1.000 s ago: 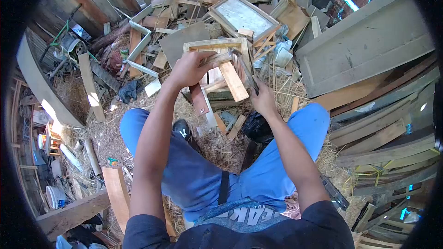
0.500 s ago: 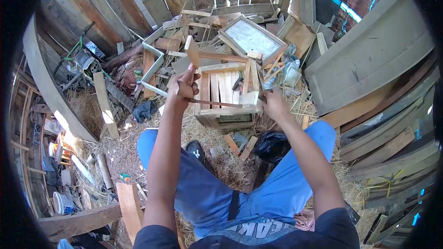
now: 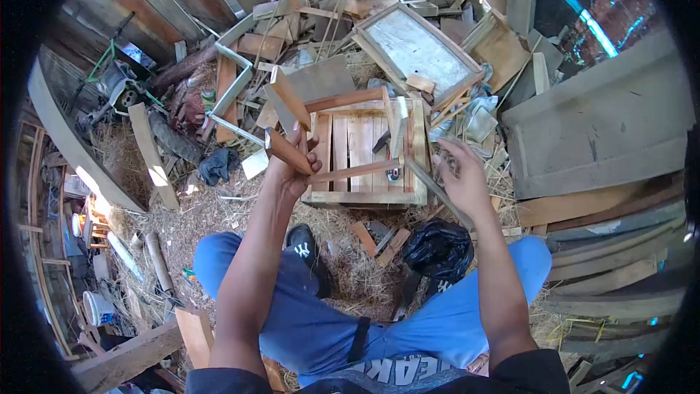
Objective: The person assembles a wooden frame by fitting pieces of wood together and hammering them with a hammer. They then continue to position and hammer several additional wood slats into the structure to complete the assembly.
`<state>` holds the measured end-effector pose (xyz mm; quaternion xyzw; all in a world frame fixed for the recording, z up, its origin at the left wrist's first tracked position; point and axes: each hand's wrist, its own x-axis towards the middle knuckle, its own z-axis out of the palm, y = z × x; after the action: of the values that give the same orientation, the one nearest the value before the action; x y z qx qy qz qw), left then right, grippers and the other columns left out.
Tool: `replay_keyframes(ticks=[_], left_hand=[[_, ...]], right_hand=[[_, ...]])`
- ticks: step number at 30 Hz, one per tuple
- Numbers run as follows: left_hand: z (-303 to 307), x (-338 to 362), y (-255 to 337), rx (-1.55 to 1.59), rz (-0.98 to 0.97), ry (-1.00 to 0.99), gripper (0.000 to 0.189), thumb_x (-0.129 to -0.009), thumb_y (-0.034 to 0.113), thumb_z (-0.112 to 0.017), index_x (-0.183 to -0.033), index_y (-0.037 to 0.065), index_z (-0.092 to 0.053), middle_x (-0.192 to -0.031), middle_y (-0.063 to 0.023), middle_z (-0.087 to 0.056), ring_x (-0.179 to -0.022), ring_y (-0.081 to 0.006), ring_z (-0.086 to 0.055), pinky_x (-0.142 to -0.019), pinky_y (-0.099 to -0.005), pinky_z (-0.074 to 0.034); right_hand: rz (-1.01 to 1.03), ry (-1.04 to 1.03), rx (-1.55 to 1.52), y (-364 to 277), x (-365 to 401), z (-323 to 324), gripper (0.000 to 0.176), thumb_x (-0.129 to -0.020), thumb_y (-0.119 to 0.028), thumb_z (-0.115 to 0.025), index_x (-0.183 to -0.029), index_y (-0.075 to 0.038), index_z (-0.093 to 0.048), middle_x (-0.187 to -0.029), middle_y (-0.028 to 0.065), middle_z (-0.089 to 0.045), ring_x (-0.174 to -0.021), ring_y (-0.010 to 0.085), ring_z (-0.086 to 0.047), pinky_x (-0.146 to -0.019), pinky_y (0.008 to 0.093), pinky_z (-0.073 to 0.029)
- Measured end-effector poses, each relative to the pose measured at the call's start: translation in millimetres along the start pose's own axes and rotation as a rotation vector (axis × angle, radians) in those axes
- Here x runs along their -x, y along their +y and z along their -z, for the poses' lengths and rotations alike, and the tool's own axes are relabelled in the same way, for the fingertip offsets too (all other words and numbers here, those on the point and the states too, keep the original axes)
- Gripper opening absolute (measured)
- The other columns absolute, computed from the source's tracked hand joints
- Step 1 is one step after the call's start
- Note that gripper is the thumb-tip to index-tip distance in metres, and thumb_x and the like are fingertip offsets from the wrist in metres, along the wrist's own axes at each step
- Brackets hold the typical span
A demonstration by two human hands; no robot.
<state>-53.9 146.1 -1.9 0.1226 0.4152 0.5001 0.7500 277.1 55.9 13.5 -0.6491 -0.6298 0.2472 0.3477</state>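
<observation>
A slatted wooden crate (image 3: 362, 147) lies on the straw in front of my knees. My left hand (image 3: 290, 168) is at its left edge, shut on a bundle of wooden slats (image 3: 287, 147); one light slat sticks up to the left and thin reddish strips reach across the crate. To the right of the crate, my right hand (image 3: 464, 175) has its fingers partly spread. A dark metal bar (image 3: 429, 182) runs slantwise under its palm, its tip near the crate's right side.
A framed panel (image 3: 423, 47) and scrap wood are piled behind the crate. A big grey door panel (image 3: 605, 131) leans at the right. A black bag (image 3: 437, 248) lies by my right knee, and a white metal bracket (image 3: 235, 91) at the left.
My left hand has come down to the crate's left edge with the slats. My right hand has drawn back to the right, fingers loosening around the bar.
</observation>
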Motion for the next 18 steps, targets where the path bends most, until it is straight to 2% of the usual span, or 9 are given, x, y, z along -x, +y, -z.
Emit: replay_keyframes(ticks=[2, 5, 6, 9, 10, 12, 15, 18], left_hand=[[-7, -1, -1, -0.015, 0.048, 0.115, 0.03, -0.101, 0.038, -0.062, -0.119, 0.018, -0.048, -0.092, -0.007, -0.059, -0.055, -0.0151, -0.055, -0.048, -0.031, -0.048], [3, -16, -4, 0.01, 0.082, 0.102, 0.029, -0.101, 0.039, -0.062, -0.117, 0.019, -0.05, -0.092, -0.0067, -0.059, -0.054, -0.0145, -0.055, -0.048, -0.0299, -0.047], [-2, -18, -4, -0.002, 0.078, 0.153, 0.028, -0.101, 0.039, -0.062, -0.116, 0.018, -0.051, -0.091, -0.0062, -0.059, -0.054, -0.0141, -0.054, -0.048, -0.0291, -0.045], [0, -27, -5, 0.041, 0.129, 0.19, 0.028, -0.101, 0.038, -0.062, -0.117, 0.018, -0.05, -0.09, -0.006, -0.059, -0.054, -0.0144, -0.054, -0.048, -0.0293, -0.045], [-3, -26, -5, 0.053, 0.14, 0.218, 0.03, -0.101, 0.039, -0.062, -0.119, 0.018, -0.049, -0.09, -0.0059, -0.059, -0.055, -0.0144, -0.054, -0.048, -0.0292, -0.046], [-2, -17, -7, 0.075, 0.159, 0.218, 0.031, -0.101, 0.039, -0.062, -0.121, 0.017, -0.052, -0.091, -0.0066, -0.061, -0.056, -0.0155, -0.056, -0.05, -0.0302, -0.047], [-3, 1, -15, 0.113, 0.179, 0.197, 0.033, -0.101, 0.039, -0.06, -0.123, 0.015, -0.054, -0.09, -0.0069, -0.064, -0.058, -0.0164, -0.059, -0.051, -0.0313, -0.048], [-6, 18, -20, 0.062, 0.164, 0.152, 0.032, -0.101, 0.04, -0.061, -0.121, 0.015, -0.053, -0.091, -0.0069, -0.065, -0.059, -0.016, -0.059, -0.051, -0.0311, -0.049]], right_hand=[[-0.073, 0.027, -0.074, -11, -8, 3, 0.036, -0.094, -0.014, -0.066, -0.127, -0.001, -0.064, -0.114, 0.0219, -0.065, -0.105, 0.037, -0.064, -0.096, 0.0405, -0.049], [-0.07, 0.052, -0.015, -2, -13, -9, 0.034, -0.095, -0.013, -0.065, -0.126, 0.001, -0.064, -0.113, 0.0214, -0.065, -0.101, 0.0353, -0.066, -0.092, 0.0379, -0.051], [-0.082, 0.04, -0.016, -2, -14, -12, 0.034, -0.095, -0.013, -0.065, -0.126, 0.001, -0.064, -0.113, 0.0214, -0.065, -0.101, 0.0353, -0.066, -0.092, 0.0379, -0.051], [-0.068, 0.064, -0.046, -11, -11, -19, 0.032, -0.097, -0.013, -0.063, -0.125, 0.002, -0.065, -0.112, 0.0196, -0.065, -0.098, 0.031, -0.067, -0.089, 0.0351, -0.052], [-0.119, 0.083, -0.103, -18, -6, -20, 0.031, -0.098, -0.013, -0.062, -0.125, 0.002, -0.065, -0.112, 0.0183, -0.065, -0.098, 0.0284, -0.067, -0.088, 0.0341, -0.052], [-0.177, 0.118, -0.139, -31, 5, -17, 0.031, -0.099, -0.011, -0.061, -0.127, 0.002, -0.064, -0.111, 0.015, -0.065, -0.1, 0.0219, -0.065, -0.089, 0.0319, -0.051], [-0.257, 0.164, -0.325, -52, 37, -14, 0.032, -0.099, -0.01, -0.059, -0.129, 0.001, -0.063, -0.113, 0.0143, -0.065, -0.102, 0.0207, -0.064, -0.09, 0.0319, -0.051], [-0.258, 0.247, -0.324, -58, 67, -12, 0.033, -0.099, -0.008, -0.059, -0.131, 0.0, -0.063, -0.115, 0.0134, -0.065, -0.101, 0.0197, -0.064, -0.089, 0.0321, -0.051]])
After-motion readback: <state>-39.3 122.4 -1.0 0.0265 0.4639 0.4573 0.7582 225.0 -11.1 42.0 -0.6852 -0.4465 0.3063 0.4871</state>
